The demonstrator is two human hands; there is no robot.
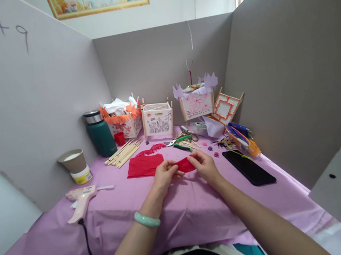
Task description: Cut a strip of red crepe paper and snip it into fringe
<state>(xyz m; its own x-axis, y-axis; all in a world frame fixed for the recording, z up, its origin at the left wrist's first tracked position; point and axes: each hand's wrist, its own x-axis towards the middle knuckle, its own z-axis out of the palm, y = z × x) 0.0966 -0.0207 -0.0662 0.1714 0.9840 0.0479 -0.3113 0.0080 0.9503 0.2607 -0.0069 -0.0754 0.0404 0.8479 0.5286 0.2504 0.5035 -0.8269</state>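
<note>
Left of the work area, a pink glue gun [81, 201] is lying on the purple table cover [62, 243], well apart from both hands. Moving right, a flat red paper sheet [144, 166] is resting just beyond the left hand [165, 176], with a bundle of wooden sticks [124, 153] behind it. The left hand is pinching the left end of a small red paper piece [186, 164]; the right hand [204, 166] is pinching its right end. Both hands are closed on it, fingertips nearly meeting. The piece's long axis is running left to right, spanning between the hands at the midline, equally near to each. Further right, green-handled scissors [179, 141] are lying behind the hands, and a black phone [249, 167] is lying flat beside the right wrist.
</note>
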